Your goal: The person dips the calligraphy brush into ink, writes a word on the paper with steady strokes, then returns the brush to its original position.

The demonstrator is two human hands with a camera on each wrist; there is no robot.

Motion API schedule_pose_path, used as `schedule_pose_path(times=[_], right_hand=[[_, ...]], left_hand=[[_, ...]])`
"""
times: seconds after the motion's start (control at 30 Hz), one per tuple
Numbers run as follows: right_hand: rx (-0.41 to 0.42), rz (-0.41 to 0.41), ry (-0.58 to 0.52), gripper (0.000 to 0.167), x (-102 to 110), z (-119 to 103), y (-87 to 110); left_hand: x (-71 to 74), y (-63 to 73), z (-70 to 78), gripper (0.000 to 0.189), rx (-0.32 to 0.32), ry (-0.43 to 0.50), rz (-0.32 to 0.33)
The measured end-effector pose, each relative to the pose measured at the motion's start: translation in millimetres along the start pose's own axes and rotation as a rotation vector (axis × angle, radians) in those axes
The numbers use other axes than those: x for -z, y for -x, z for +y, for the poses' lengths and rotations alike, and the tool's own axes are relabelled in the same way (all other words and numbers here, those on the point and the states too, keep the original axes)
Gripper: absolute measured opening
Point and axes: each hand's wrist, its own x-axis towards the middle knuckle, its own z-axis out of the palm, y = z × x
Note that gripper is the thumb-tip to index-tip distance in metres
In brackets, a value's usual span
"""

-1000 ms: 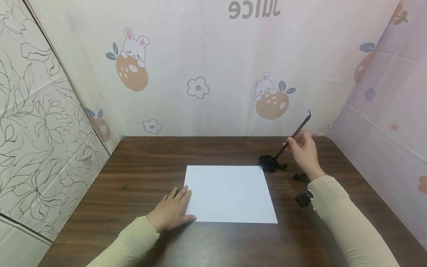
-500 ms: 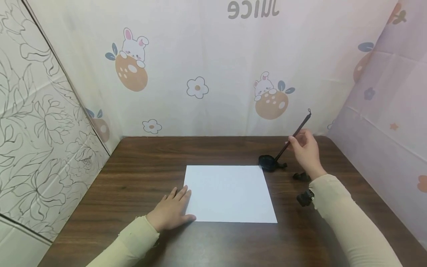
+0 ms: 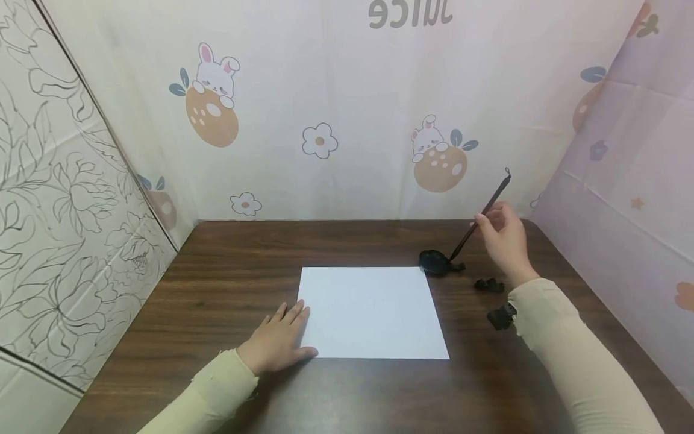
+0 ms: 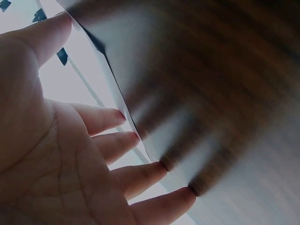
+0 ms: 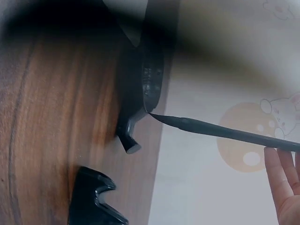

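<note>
In the head view a sheet of white paper lies on the table. My left hand rests with spread, straight fingers on its left edge; the left wrist view shows the fingertips along that edge. At the back right, my right hand pinches a dark writing brush by its shaft. The brush slants down to the black ink dish beside the paper's far right corner. In the right wrist view the pointed brush tip touches the rim of the ink dish, near its handle.
A small black brush rest stands right of the paper, short of the ink dish. Dark wood table surrounds the paper. A printed curtain hangs along the table's back edge, and a flower-patterned panel stands at the left.
My right hand has moved slightly up and right with the brush, whose tip has gone from inside the ink dish to its rim by the handle. My left hand stays on the paper.
</note>
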Motion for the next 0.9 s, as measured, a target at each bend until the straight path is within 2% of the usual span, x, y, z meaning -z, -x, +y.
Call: schedule_pose_path(times=[0.3, 0.57, 0.7, 0.9], right_hand=[[-0.002, 0.023, 0.031, 0.033, 7.4, -10.1, -4.6], [0.019, 0.042, -0.102, 0.017, 1.3, -27.3, -7.6], [0.041, 0.024, -0.171, 0.015, -7.0, -35.4, -7.9], [0.090, -0.027, -0.197, 0.019, -21.8, -51.8, -4.2]], left_hand=[[-0.9, 0.6, -2.2, 0.086, -0.004, 0.005, 0.006], [1.9, 0.6, -1.8, 0.085, -0.012, 0.016, 0.006], [1.0, 0.1, -1.9, 0.086, -0.012, 0.011, 0.000], [-1.0, -0.3, -1.8, 0.086, -0.008, 0.009, -0.002]])
